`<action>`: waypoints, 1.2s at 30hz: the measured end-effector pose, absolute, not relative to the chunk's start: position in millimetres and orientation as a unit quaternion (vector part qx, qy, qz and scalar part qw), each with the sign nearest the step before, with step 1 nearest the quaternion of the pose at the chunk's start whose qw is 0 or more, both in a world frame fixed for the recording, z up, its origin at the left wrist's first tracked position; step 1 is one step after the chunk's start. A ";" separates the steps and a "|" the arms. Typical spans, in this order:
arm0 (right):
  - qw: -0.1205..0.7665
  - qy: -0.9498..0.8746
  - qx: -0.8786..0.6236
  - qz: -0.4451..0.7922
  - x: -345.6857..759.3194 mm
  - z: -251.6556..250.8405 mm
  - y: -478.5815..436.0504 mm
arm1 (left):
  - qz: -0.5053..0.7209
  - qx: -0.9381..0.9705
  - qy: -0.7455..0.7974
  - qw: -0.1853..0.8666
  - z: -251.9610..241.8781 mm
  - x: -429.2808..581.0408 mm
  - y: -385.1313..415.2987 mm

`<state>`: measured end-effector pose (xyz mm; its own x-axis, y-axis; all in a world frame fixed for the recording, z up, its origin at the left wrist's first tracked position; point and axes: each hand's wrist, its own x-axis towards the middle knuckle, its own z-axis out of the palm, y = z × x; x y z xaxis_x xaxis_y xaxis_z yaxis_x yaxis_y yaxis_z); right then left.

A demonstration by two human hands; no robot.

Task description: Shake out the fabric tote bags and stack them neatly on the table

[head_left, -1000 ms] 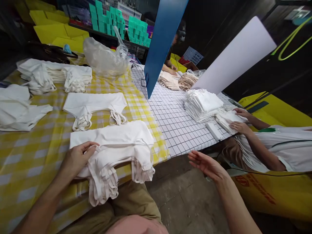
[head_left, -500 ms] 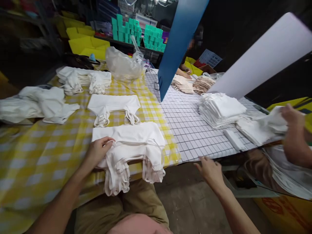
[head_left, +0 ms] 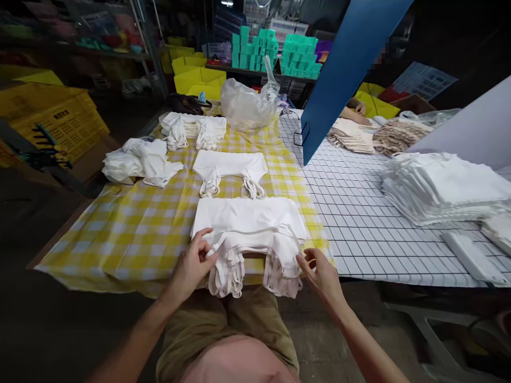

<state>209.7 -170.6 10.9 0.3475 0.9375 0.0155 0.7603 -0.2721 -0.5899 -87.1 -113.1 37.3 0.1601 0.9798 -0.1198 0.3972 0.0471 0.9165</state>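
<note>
A stack of white cloth bags (head_left: 249, 221) lies at the near edge of the yellow checked tablecloth (head_left: 136, 229), its strap loops hanging over the table edge. My left hand (head_left: 194, 263) pinches the left strap of the top bag between thumb and fingers. At the stack's right corner, my right hand (head_left: 321, 271) touches the right strap with curled fingers. A single white bag (head_left: 229, 165) lies flat just beyond the stack.
More white bags lie piled at the far left (head_left: 138, 162) and back (head_left: 194, 127). A clear plastic bag (head_left: 247, 103) stands behind. A blue board (head_left: 347, 69) leans over the grid-patterned cloth (head_left: 359, 213), which bears a tall white pile (head_left: 443, 186). Another person's hand (head_left: 355, 109) works at the far end.
My view swung left and the co-worker at the right has left it. My right hand came in from the air to the stack's right strap. My left hand stays on the left strap.
</note>
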 end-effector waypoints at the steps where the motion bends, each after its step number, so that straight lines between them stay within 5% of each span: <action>1: 0.253 -0.539 -0.779 0.196 210.9 6.1 -169.5 | 0.328 0.586 0.554 0.491 33.2 -88.9 -122.1; 8: 0.363 -0.489 -0.739 0.287 208.6 13.5 -171.6 | 0.374 0.358 0.496 0.697 29.6 -92.4 -170.5; 19: 0.518 -0.390 -0.645 0.405 194.4 48.2 -195.0 | 0.453 0.231 0.455 0.731 48.9 -97.7 -179.0; 24: 0.470 -0.464 -0.643 0.388 195.7 39.2 -201.8 | 0.417 0.270 0.453 0.740 50.1 -102.7 -181.5; 36: 0.183 -0.714 -0.611 0.289 198.0 8.9 -216.5 | 0.334 0.390 0.461 0.724 42.2 -110.6 -181.8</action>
<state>198.0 -216.5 8.9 -0.1858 0.9783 -0.0912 0.7666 0.0863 -0.6363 -110.6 -181.8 42.2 0.3527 0.8431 -0.4060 -0.1237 0.4721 0.8728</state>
